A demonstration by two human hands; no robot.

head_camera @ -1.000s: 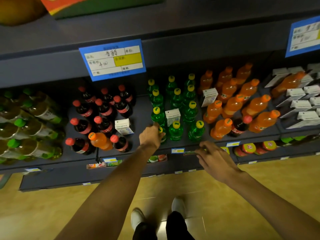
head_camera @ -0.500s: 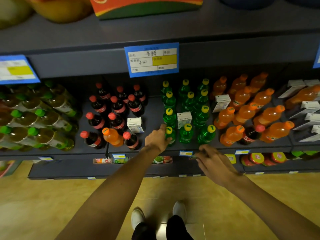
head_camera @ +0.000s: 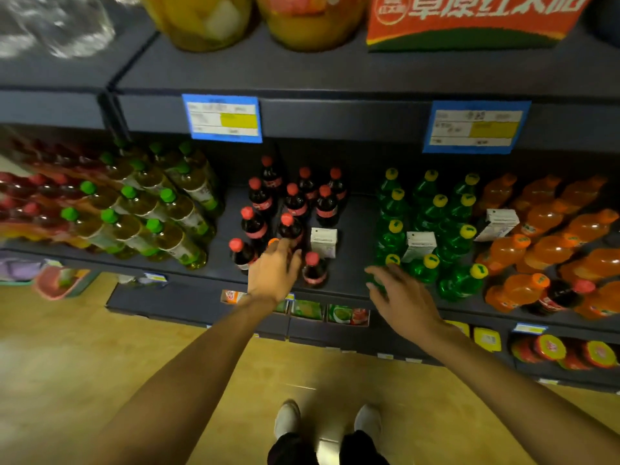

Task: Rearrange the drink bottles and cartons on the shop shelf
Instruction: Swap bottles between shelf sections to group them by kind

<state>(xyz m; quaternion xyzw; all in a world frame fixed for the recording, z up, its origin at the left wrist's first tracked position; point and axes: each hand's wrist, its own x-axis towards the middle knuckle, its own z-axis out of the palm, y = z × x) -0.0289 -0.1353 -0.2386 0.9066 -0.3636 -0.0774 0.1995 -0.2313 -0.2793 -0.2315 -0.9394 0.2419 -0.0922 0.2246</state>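
Leftward since half a second ago, the left hand (head_camera: 273, 273) has gone from the green bottles to the cola group, where its fingers now cover an orange-capped bottle (head_camera: 273, 242); whether they clamp it cannot be told. Ten cola bottles (head_camera: 257, 199) stand around and beyond those fingers, one white carton (head_camera: 323, 241) just right of them. Spread apart and holding nothing, the right hand (head_camera: 401, 298) hovers before the green bottles (head_camera: 461, 280), blurred.
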